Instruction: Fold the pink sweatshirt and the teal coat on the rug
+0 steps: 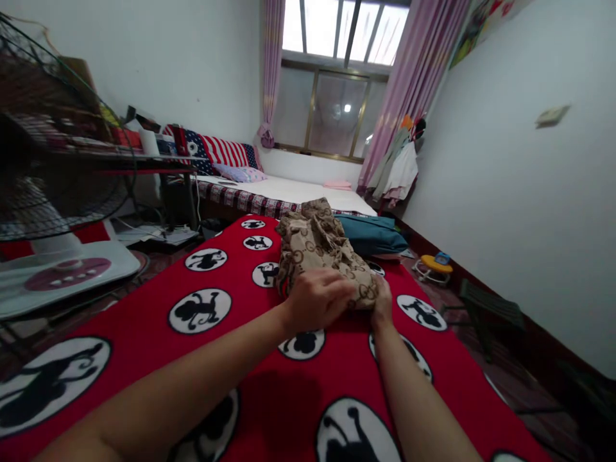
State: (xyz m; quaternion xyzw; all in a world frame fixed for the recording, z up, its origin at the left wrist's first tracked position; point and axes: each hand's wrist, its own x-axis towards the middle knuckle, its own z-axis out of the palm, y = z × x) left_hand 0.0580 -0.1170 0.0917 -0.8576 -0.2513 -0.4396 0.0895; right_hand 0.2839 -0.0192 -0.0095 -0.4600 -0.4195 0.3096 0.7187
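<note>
A folded brown patterned cloth (pixel 320 240), bunched in creases at its far end, lies on a red blanket (pixel 269 378) printed with dark figures in white ovals. At its near edge, my left hand (pixel 320 298) has its fingers curled together and closed on the fabric. My right hand (pixel 382 300) grips the near right corner, with most of its fingers hidden by the cloth. Whether this is a garment or another kind of cloth I cannot tell. Just behind it on the right rests a folded teal cloth item (pixel 370 234).
A fan (pixel 43 160) and a cluttered desk (pixel 144 163) stand on the left. Beyond the blanket is a bed (pixel 298 189) under a window. Clothes (pixel 399 167) hang at the right wall, above a small yellow stool (pixel 436 264) and a dark folding stool (pixel 491 305).
</note>
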